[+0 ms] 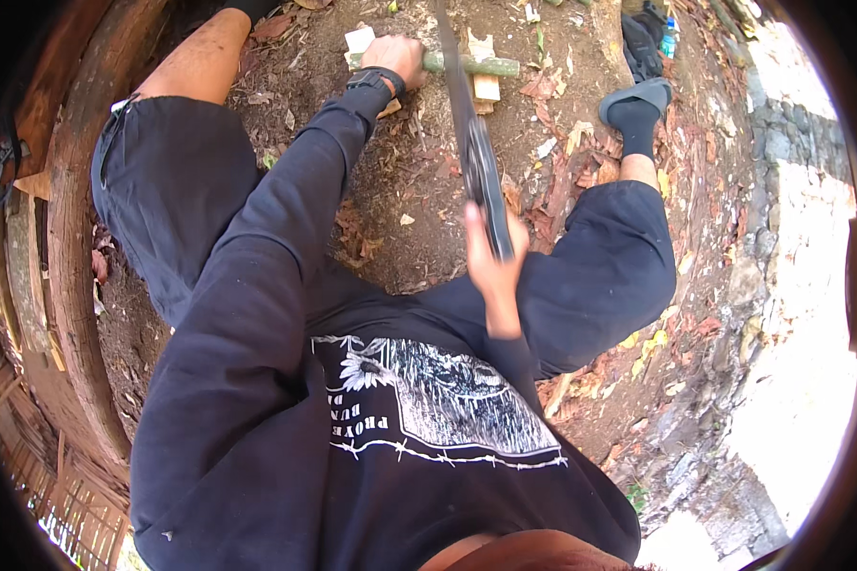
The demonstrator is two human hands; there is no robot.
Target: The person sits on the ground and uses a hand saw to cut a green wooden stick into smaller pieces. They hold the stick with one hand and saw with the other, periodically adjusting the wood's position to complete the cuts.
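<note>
A: Hands, count and state?

B: Two. Left hand (393, 57) closed around one green bamboo stick (471, 65) lying on the dirt ground (400, 181). Right hand (493, 257) gripping the dark handle of one long blade (467, 114), raised over the stick.

A: Under the stick?

B: Pale wood pieces: one (486, 88) under its middle, one (359, 39) by the left hand. Cannot tell if more.

A: Wrist?

B: One black watch (375, 80), left. One grey sandal (636, 92) on the right foot.

Left hand (395, 59) grips green bamboo stick (471, 65) lying across pale wood block (486, 86) on leaf-strewn dirt ground (400, 181). Right hand (493, 262) clasps dark handle of long machete (467, 124), blade over stick.
</note>
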